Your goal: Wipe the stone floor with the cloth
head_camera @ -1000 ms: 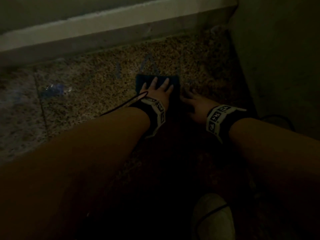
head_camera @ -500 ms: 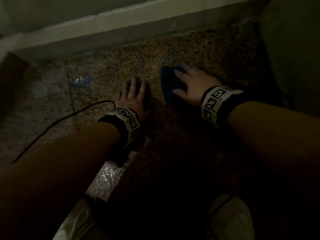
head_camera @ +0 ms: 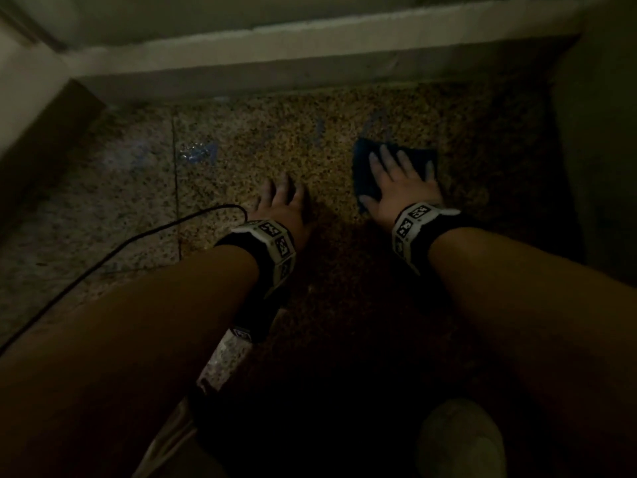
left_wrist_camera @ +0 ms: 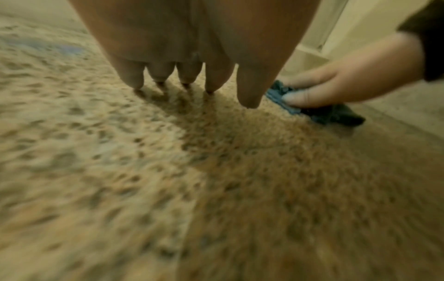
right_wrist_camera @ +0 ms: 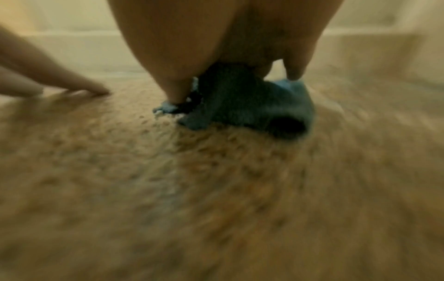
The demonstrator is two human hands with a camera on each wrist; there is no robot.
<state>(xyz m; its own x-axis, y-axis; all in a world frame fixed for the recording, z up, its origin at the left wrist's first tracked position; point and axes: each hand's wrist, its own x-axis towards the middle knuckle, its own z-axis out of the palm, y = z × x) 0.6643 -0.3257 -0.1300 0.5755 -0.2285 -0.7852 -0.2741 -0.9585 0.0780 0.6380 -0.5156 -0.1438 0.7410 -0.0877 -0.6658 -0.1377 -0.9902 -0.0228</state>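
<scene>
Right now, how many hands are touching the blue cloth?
1. The right hand presses flat on the cloth. The left hand rests on the bare stone floor beside it, apart from the cloth.

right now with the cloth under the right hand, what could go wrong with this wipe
The blue cloth is bunched under the right hand, so it may ride up and wipe only a narrow strip. The black cable trails across the stone floor from the wrist of the left hand; a leftward pass could snag it. Shiny wet patch might be slippery.
</scene>
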